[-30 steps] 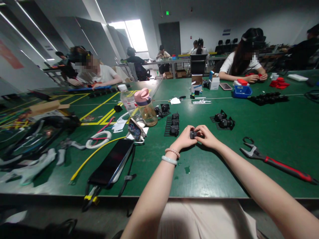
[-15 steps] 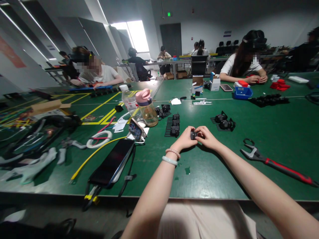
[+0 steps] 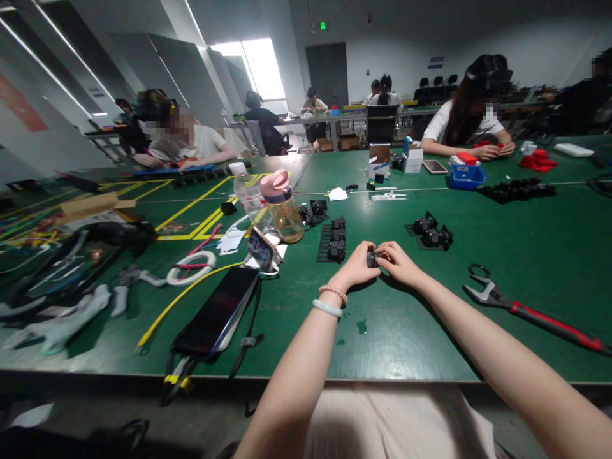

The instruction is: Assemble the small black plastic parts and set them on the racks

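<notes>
Both hands meet over the green table (image 3: pixel 406 319), their fingers closed round a small black block-shaped part (image 3: pixel 371 259). My left hand (image 3: pixel 358 264) grips it from the left; a beaded bracelet and a pale bangle circle that wrist. My right hand (image 3: pixel 398 264) pinches it from the right, with its fingertips partly hiding it. Just left of my hands lies a black slatted piece (image 3: pixel 331 241) with several rounded black parts on it. To the right, beyond my right hand, sits a similar group of black parts (image 3: pixel 430 231).
Adjustable pliers (image 3: pixel 535 312) with red-and-black handles lie at right. A pink-lidded bottle (image 3: pixel 283 210), a propped phone (image 3: pixel 262 248) and a large black device (image 3: pixel 215 312) stand or lie left. A blue bin (image 3: pixel 467 178) is farther back. Co-workers sit across the table.
My hands stay nearly in the same place on the black part, with only slight finger movement. The view has shifted very slightly.
</notes>
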A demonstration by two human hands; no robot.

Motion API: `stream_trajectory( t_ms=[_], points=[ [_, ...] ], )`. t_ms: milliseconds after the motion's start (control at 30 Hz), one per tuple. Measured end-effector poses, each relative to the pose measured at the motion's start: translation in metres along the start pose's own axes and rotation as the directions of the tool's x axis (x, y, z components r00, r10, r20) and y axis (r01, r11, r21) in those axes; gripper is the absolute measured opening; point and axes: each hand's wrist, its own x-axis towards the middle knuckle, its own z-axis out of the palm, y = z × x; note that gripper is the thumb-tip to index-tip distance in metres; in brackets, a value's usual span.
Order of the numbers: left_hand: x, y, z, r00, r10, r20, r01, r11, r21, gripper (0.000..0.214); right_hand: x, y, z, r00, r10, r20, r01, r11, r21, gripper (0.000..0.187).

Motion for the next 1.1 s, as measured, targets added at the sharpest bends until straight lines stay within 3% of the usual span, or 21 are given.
stream_trajectory(
  t_ms=[433, 700, 1100],
  points=[
    [-0.001, -0.005, 0.003, 0.999, 0.037, -0.014, -0.037, 0.999, 0.022, 0.046, -0.003, -0.006, -0.003, 0.999, -0.048, 0.022, 0.046, 0.997, 0.064, 0.036],
    [0.000, -0.003, 0.003, 1.000, 0.026, -0.007, -0.026, 0.999, 0.022, 0.046, -0.002, -0.005, -0.004, 0.998, -0.064, 0.022, 0.062, 0.996, 0.060, 0.032],
    [-0.002, 0.001, 0.000, 1.000, 0.001, 0.005, -0.001, 1.000, 0.016, 0.050, -0.001, 0.005, 0.003, 1.000, 0.011, -0.016, -0.011, 1.000, 0.016, 0.021]
  ],
)
